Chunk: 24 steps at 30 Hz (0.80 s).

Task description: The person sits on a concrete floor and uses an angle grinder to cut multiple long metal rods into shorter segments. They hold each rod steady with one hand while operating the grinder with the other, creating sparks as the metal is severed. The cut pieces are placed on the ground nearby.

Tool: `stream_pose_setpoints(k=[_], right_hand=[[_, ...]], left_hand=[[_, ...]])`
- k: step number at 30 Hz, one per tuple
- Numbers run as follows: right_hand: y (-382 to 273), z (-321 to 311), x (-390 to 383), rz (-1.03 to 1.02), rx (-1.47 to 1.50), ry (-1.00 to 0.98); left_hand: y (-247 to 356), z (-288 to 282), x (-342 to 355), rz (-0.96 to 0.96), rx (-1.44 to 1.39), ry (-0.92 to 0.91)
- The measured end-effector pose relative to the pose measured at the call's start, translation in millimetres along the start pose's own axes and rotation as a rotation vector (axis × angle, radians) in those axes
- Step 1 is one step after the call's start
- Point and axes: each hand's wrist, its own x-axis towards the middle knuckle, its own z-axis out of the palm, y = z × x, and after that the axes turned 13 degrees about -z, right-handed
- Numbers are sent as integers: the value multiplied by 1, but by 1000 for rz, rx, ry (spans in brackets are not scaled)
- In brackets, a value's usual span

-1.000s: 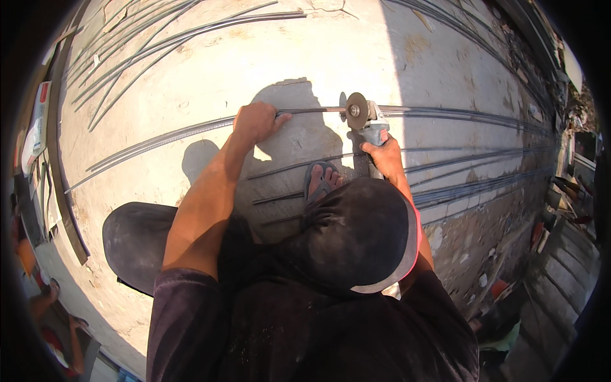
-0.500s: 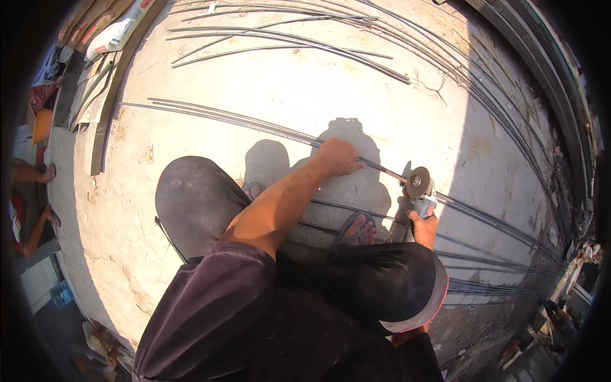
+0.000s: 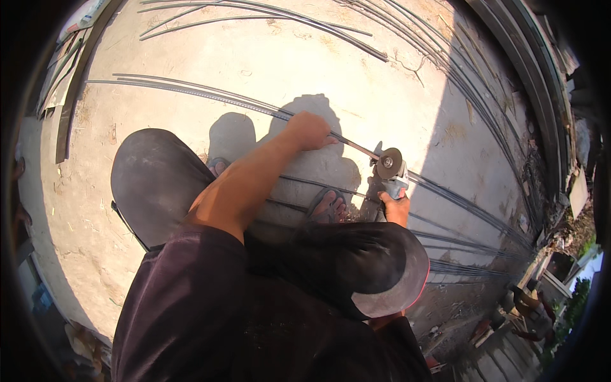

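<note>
My left hand (image 3: 310,130) is closed around a small bundle of long, thin steel rebars (image 3: 210,93) lying across the ground in front of me. In my right hand (image 3: 396,207) is an angle grinder (image 3: 397,185), gripped by its body. Its round, dark cutting disc (image 3: 389,163) stands at the bars, a short way right of my left hand. Whether the disc touches the steel, or is spinning, I cannot tell. Past the grinder, the bars run on toward the lower right.
More rebars (image 3: 286,13) lie at the top, and a long bundle (image 3: 474,95) curves down the right side. Other bars (image 3: 464,239) pass beneath my legs. Wooden boards (image 3: 73,105) lie at the upper left. My sandalled foot (image 3: 328,205) is close to the grinder.
The whole view has shifted to the right, so the scene sits farther left and higher. Both hands keep their grips, with the disc at about the same distance from my left hand.
</note>
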Motion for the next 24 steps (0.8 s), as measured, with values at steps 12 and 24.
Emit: stream_pose_setpoints(k=[12,24], right_hand=[[-11,-1,-1,43,-57,-1],[-29,1,-15,71,-69,-15]], left_hand=[[-3,4,-3,16,0,28],[0,-2,-4,-13,49,-14]])
